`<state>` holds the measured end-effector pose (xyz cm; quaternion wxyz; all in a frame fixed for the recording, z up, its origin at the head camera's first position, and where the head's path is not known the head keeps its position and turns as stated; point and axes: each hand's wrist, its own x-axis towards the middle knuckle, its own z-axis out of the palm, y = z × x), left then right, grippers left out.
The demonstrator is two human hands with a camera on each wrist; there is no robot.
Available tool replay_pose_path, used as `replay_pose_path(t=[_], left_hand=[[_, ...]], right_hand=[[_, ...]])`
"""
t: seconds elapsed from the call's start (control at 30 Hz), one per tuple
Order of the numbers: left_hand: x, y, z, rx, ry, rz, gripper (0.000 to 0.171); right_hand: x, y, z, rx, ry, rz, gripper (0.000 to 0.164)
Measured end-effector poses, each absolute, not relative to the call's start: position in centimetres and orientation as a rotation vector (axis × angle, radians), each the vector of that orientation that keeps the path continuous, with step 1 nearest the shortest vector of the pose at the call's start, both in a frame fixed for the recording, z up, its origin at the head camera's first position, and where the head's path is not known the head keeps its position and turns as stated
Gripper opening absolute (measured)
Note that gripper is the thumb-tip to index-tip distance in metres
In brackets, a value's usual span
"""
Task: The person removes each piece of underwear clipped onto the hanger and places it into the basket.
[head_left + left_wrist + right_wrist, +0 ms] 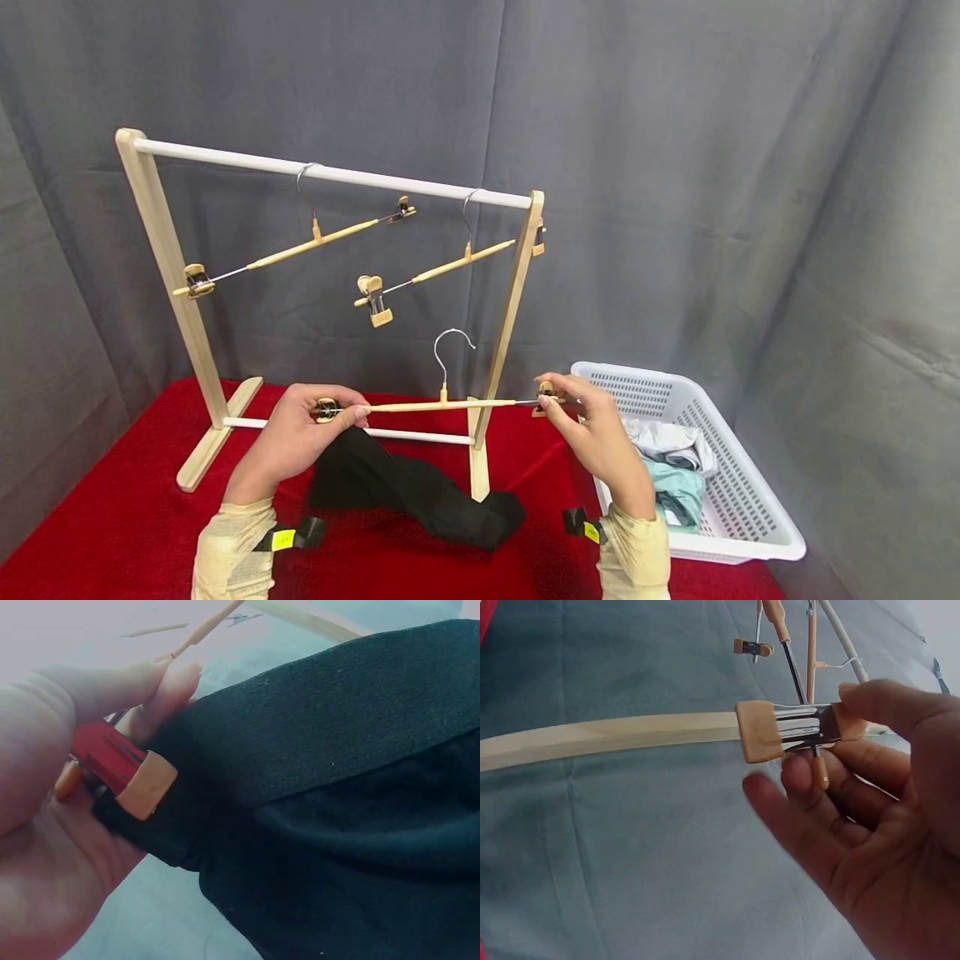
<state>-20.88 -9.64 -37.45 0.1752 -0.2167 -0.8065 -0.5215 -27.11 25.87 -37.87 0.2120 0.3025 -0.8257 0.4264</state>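
Observation:
A clip hanger [442, 406] with a metal hook is held level between both hands. My left hand [300, 433] grips its left end, with fingers and thumb around the bar beside the clip. In the left wrist view that clip [150, 784] bites the corner of a black garment's [322, 720] wide band. The black garment [420, 492] hangs from there and trails right over the red cloth. My right hand [600, 433] pinches the right-end clip [759, 731] between thumb and fingers. No cloth shows in that clip.
Behind stands a wooden rack [337, 173] with a white rail. Two more clip hangers, a left one [315, 242] and a right one [465, 260], hang on it. A white basket [750, 500] at right holds folded white and teal clothes [678, 487]. Red cloth [112, 517] covers the table.

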Motion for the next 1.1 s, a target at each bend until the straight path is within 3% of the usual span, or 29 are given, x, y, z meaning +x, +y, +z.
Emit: replay_pose_path(t=[0.4,0.73,1.1], left_hand=[[-22.7,-10.6,-39.6,-0.665,-2.283,-1.461,0.016],[-22.8,-10.2,-40.0,-0.673,-2.289,-1.476,0.014],[-20.9,-9.0,-37.8,-0.630,-2.307,-1.517,0.014]], right_hand=[[-28.4,26.1,-39.2,0.853,-2.351,1.229,0.034],[-28.0,24.9,-39.4,0.903,-2.383,1.285,0.021],[-25.9,24.2,-37.4,0.981,-2.303,1.258,0.008]])
